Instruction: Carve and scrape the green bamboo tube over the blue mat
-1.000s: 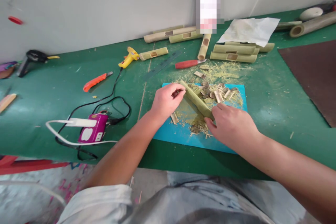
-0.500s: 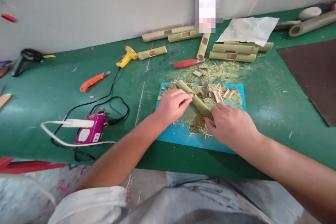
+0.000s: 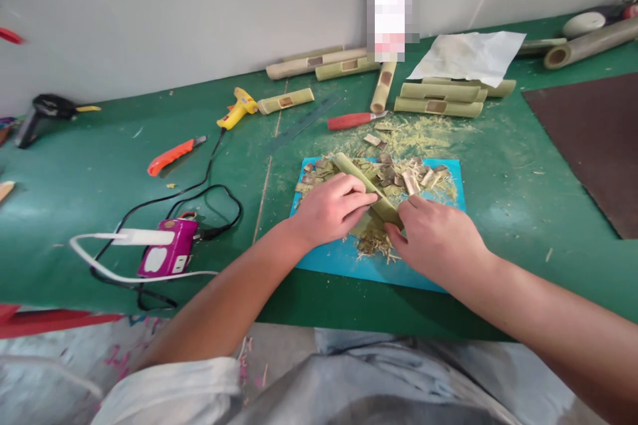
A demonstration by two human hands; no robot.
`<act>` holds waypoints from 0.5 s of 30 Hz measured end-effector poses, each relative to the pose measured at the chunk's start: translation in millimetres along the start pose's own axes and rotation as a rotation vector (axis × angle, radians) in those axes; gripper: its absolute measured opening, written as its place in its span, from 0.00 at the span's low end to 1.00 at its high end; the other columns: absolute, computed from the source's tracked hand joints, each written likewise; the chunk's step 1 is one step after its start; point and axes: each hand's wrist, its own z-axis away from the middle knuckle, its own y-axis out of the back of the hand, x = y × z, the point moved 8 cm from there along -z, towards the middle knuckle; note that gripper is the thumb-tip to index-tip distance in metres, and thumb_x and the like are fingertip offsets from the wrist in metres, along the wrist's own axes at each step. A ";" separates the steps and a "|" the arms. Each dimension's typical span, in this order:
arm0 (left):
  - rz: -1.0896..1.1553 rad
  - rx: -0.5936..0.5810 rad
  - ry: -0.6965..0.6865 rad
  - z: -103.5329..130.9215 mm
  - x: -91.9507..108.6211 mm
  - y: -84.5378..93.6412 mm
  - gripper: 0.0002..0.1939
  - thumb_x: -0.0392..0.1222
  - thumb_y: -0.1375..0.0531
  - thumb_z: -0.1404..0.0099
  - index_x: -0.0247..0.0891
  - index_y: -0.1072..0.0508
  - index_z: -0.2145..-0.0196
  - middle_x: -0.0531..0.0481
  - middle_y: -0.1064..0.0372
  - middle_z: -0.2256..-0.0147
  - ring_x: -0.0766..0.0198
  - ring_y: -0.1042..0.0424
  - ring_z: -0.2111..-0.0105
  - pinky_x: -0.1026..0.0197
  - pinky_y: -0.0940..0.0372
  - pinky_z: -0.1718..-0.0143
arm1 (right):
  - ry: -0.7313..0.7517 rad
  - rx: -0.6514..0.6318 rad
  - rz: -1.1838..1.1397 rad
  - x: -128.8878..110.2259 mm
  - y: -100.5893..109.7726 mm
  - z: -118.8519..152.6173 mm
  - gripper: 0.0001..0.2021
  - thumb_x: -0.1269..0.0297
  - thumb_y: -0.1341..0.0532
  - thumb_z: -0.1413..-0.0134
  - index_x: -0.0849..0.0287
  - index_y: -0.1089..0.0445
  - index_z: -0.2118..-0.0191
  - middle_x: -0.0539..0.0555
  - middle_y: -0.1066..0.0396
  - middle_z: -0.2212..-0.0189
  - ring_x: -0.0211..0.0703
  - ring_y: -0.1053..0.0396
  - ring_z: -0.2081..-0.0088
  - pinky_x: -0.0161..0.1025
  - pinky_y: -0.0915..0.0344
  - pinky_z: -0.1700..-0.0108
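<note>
A green bamboo tube (image 3: 347, 167) with a cut opening is held at a slant over a blue mat (image 3: 319, 257). My right hand (image 3: 438, 231) is closed around its near end, thumb underneath. At the tube's opening, my left hand (image 3: 333, 207) has its fingers bent and pressed together, the fingertips touching the edge. Whether anything small is between them is hidden. Bamboo chips (image 3: 391, 172) and shavings (image 3: 375, 244) are scattered over the mat on both sides of the tube.
Behind the mat lie a red-handled knife (image 3: 349, 121), a ruler (image 3: 305, 125) and several notched bamboo tubes (image 3: 438, 107). To the left are a yellow glue gun (image 3: 238, 109), an orange utility knife (image 3: 172, 157) and a purple power adapter (image 3: 169, 249) with cables. A brown board (image 3: 593, 146) is at right.
My left hand has slid right and nearer along the tube, its fingertips now at the opening. My right hand keeps its grip on the near end. The view has shifted slightly.
</note>
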 end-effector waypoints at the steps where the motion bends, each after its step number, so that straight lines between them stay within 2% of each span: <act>1: 0.005 -0.001 -0.010 -0.2 0.5 0.8 0.10 0.38 0.46 0.30 0.39 0.26 0.55 0.45 0.28 0.62 0.61 0.29 0.62 0.58 0.32 0.61 | 0.000 0.001 0.000 -0.2 0.2 -0.1 0.13 0.61 0.47 0.40 0.63 0.30 0.68 0.57 0.30 0.71 0.42 0.33 0.72 0.39 0.59 0.75; 5: 0.052 -0.014 -0.058 -2.3 5.3 2.0 0.09 0.36 0.45 0.30 0.37 0.27 0.55 0.43 0.28 0.52 0.60 0.29 0.56 0.56 0.31 0.54 | -0.001 0.002 -0.004 -0.2 0.1 -0.7 0.13 0.61 0.47 0.40 0.63 0.30 0.68 0.57 0.30 0.70 0.41 0.33 0.72 0.39 0.58 0.75; 11: 0.072 -0.017 -0.063 -5.7 7.8 -0.9 0.07 0.36 0.44 0.31 0.37 0.28 0.57 0.44 0.26 0.54 0.59 0.27 0.57 0.57 0.30 0.55 | 0.006 0.000 -0.003 -0.1 -1.5 -0.8 0.13 0.61 0.47 0.40 0.63 0.30 0.67 0.58 0.30 0.70 0.42 0.33 0.72 0.39 0.58 0.74; 15: 0.157 0.037 0.015 -7.1 1.9 1.1 0.05 0.37 0.41 0.32 0.38 0.27 0.58 0.45 0.26 0.56 0.61 0.26 0.58 0.57 0.30 0.54 | 0.002 -0.008 -0.003 0.0 -1.4 -0.5 0.13 0.60 0.47 0.40 0.63 0.30 0.67 0.58 0.29 0.69 0.42 0.32 0.71 0.39 0.58 0.74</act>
